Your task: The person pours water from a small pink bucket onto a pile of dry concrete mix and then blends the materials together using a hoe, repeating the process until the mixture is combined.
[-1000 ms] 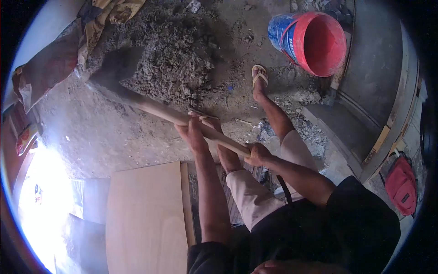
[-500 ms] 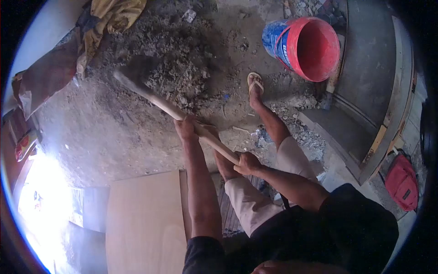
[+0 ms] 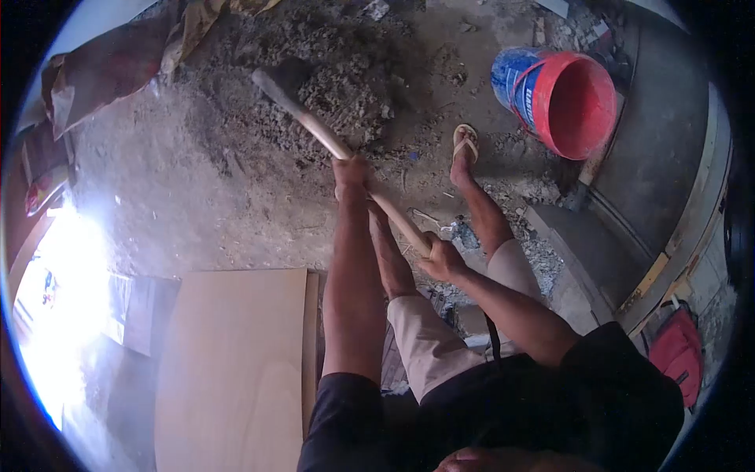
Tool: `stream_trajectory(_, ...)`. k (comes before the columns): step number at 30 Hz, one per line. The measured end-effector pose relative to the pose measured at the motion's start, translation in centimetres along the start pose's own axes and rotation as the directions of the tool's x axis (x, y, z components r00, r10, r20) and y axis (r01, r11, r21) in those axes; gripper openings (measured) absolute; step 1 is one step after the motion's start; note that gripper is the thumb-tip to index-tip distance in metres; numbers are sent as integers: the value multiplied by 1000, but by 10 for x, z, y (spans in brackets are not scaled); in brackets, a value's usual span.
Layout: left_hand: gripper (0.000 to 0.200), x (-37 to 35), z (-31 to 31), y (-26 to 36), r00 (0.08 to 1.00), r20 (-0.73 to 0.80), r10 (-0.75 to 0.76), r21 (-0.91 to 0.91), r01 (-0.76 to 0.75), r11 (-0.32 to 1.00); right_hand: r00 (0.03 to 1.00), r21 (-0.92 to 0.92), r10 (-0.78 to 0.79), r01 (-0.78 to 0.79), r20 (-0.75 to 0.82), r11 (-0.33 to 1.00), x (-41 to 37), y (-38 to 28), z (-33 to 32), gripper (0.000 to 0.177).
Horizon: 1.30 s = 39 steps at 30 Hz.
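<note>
My left hand (image 3: 351, 175) is closed around the middle of a hoe's wooden handle (image 3: 397, 218). Lower down, near the handle's end, my right hand (image 3: 443, 258) grips the same hoe. The handle slants up and left to the hoe's grey metal head (image 3: 275, 90), whose dark blade is partly blurred at the left side of a heap of wet, grey-brown mix (image 3: 346, 102). Right of the heap, a red and blue bucket (image 3: 554, 102) lies tilted with its red mouth facing right. My sandalled foot (image 3: 464, 145) stands between heap and bucket.
A wooden board (image 3: 232, 370) is at the lower left, beside a bright opening. Crumpled brown sheeting (image 3: 110, 79) lies along the upper left. On the right are a raised grey ledge (image 3: 578, 252), rubble (image 3: 543, 193) and a red backpack (image 3: 678, 354).
My view has turned, so the heap, bucket and board sit differently in the picture. Both hands still grip the hoe, and its head appears farther up and right in view.
</note>
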<state>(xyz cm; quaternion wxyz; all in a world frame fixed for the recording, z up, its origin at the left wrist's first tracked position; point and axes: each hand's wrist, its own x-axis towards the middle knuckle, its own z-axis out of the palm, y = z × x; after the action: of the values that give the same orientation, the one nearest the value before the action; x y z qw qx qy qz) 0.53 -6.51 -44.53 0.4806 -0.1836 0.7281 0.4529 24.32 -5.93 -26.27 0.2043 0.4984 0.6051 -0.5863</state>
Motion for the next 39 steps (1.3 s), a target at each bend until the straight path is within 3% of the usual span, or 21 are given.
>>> stream_trajectory(1, 7, -3, 1, -2, 1000, -2, -9, 10, 9, 1000, 999, 7, 3, -3, -37, 1000, -2, 3, 5, 45)
stream_trajectory(4, 17, -17, -1, 2, 999, 8, 44, -104, -43, 994, 985, -167, 144, -127, 95, 978, -3, -2, 7, 44)
stream_trajectory(7, 39, -52, -14, -24, 994, -70, 89, -34, -91, 995, 998, -164, 22, -12, 64, 986, -23, 40, 15, 36)
stream_trajectory(10, 37, -108, -19, -22, 992, -50, 117, -287, -126, 950, 994, -174, 6, 13, 107, 985, -44, 70, 18, 35)
stream_trajectory(13, 31, -141, -16, -1, 967, -148, 210, -376, -251, 892, 984, -229, 61, -21, 169, 973, -45, 62, 5, 42)
stream_trajectory(16, 30, -146, -19, 31, 949, -221, 226, -400, -299, 866, 981, -218, -1, 44, 194, 975, -28, 50, 5, 41)
stream_trajectory(19, 31, -104, -30, 30, 944, -284, 166, -220, -232, 947, 983, -239, 17, 27, 181, 971, -12, 21, 4, 42)
stream_trajectory(22, 29, -40, -50, -20, 966, -247, 73, -216, -129, 968, 992, -250, 54, -23, 118, 968, -18, -6, 21, 37)
stream_trajectory(24, 27, -23, -66, -44, 972, -226, 58, -106, -84, 991, 985, -260, 123, -88, 120, 962, -24, -18, 23, 36)
stream_trajectory(28, 23, -46, -73, -4, 993, -112, 28, -13, -29, 999, 977, -191, 114, -79, 180, 978, -30, -32, 25, 41)
stream_trajectory(29, 24, -57, -63, 1, 979, -202, 18, 12, -15, 1000, 974, -172, 112, -78, 196, 982, -32, -23, 21, 44)
stream_trajectory(32, 13, -108, -35, 21, 966, -213, 149, -177, -188, 966, 974, -129, 18, 12, 226, 992, -41, 10, 7, 40)
stream_trajectory(33, 19, -121, -33, 27, 969, -155, 194, -240, -227, 944, 971, -136, 9, 24, 238, 990, -39, 23, 5, 40)
stream_trajectory(36, 29, -134, -21, 44, 884, -373, 284, -210, -378, 902, 968, -102, -51, 78, 245, 992, -17, 21, -1, 39)
stream_trajectory(37, 35, -128, -27, 50, 880, -347, 325, -96, -378, 921, 968, -101, -60, 88, 245, 991, -9, 13, -4, 39)
stream_trajectory(39, 33, -106, -28, 58, 886, -358, 294, -61, -336, 940, 974, -136, -85, 115, 209, 984, 4, 4, 1, 39)
